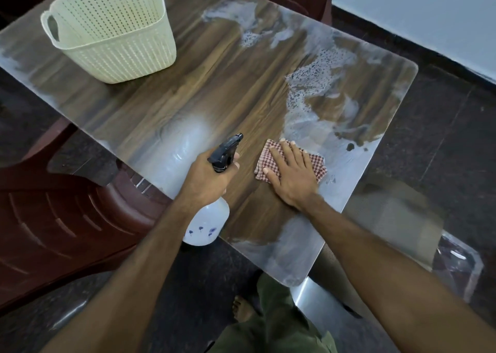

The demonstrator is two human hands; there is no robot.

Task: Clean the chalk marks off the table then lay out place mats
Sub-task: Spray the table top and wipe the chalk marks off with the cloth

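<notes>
White chalk smears (316,84) streak the wooden table (188,84) beyond the checked cloth (318,168), which the right hand (291,174) presses flat with straight fingers. Left of the cloth, the left hand (208,177) grips a spray bottle (208,224). Far left of the cloth stands a cream basket (112,30).

Table (166,89): wood-grain top, smooth with a soft sheen, dulled by matt whitish chalk smears (316,84) and wet speckled patches toward the far right side. Cloth (271,154): woven fabric in a red-and-white check, soft and matt, folded; spray bottle (206,226): translucent white plastic body with small printed flowers, black matt plastic trigger head. Basket (112,30): cream plastic moulded in a perforated weave; chair (53,218): glossy dark red-brown plastic; floor (442,127): dark speckled stone, polished
</notes>
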